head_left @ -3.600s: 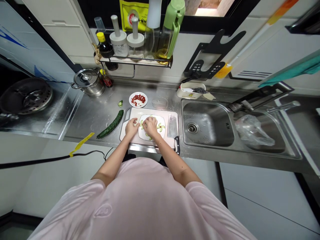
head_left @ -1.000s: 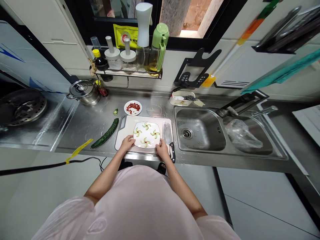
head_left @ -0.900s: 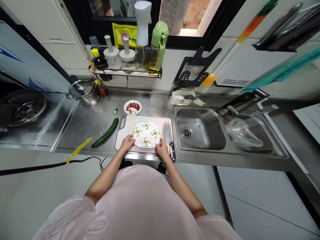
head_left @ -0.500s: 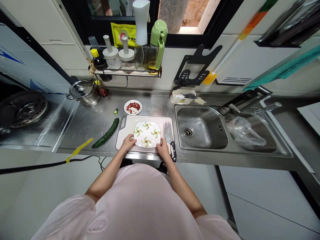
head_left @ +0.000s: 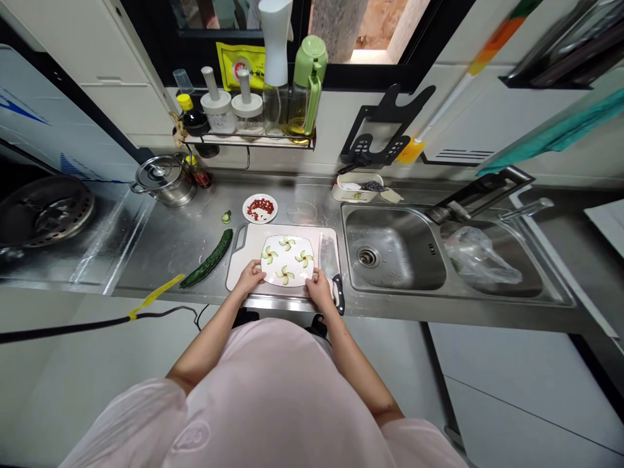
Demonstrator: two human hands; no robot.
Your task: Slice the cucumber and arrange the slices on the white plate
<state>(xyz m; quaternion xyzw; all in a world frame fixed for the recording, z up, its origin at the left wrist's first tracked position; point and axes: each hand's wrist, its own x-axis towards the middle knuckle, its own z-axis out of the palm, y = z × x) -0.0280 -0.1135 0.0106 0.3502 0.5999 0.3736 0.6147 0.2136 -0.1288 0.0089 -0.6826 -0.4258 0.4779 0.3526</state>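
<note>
Between my hands is a white squarish plate (head_left: 275,263) bearing several pinwheel shapes of green slices with small red centres. My left hand (head_left: 251,277) grips its left edge, fingers closed on the rim. On the right edge, my right hand (head_left: 318,287) holds the plate the same way. Beneath it lies a pale cutting board (head_left: 240,263). A knife (head_left: 329,257) with a black handle rests along the board's right side, close to my right hand. Left of the board lies a dark green cucumber (head_left: 209,261). A cucumber end piece (head_left: 226,216) sits behind it.
Behind the board is a small plate of red bits (head_left: 247,208). A steel sink (head_left: 394,260) lies to the right, a plastic bag (head_left: 480,257) in its second basin. A lidded pot (head_left: 166,182) and a wok (head_left: 43,211) stand left. A rack (head_left: 248,142) holds bottles and jars.
The plate and both hands stay in place. Only a very slight shift of the whole view shows.
</note>
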